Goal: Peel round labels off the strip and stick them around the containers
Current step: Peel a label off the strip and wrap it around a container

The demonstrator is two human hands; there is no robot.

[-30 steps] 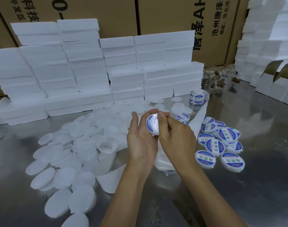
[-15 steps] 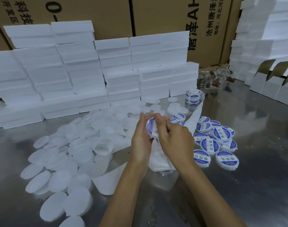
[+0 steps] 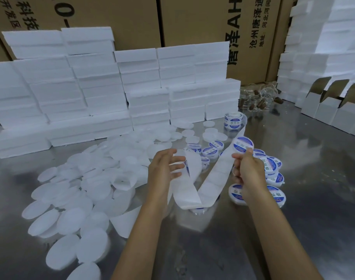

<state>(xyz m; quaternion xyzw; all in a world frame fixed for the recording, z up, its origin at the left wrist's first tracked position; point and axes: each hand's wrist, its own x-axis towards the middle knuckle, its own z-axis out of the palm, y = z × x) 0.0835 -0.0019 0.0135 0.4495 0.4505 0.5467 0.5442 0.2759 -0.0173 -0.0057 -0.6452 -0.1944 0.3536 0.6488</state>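
A white backing strip runs from the label roll down to my right hand, loops low over the table and rises to my left hand. My right hand pinches the strip just below a blue-and-white round label still on it. The fingers of my left hand are spread and straight, and their tips are at the strip's free end. Labelled round containers lie in a heap behind and right of my right hand. Plain white round containers cover the table on the left.
Stacks of white foam boxes wall off the back of the steel table, with cardboard cartons behind them. Small glass bottles with brown stoppers lie at the back right, beside folded white cartons.
Both hands held one container together and pressed a label onto it. Now they are apart with no container between them; the right hand holds the strip and the left hand has opened.
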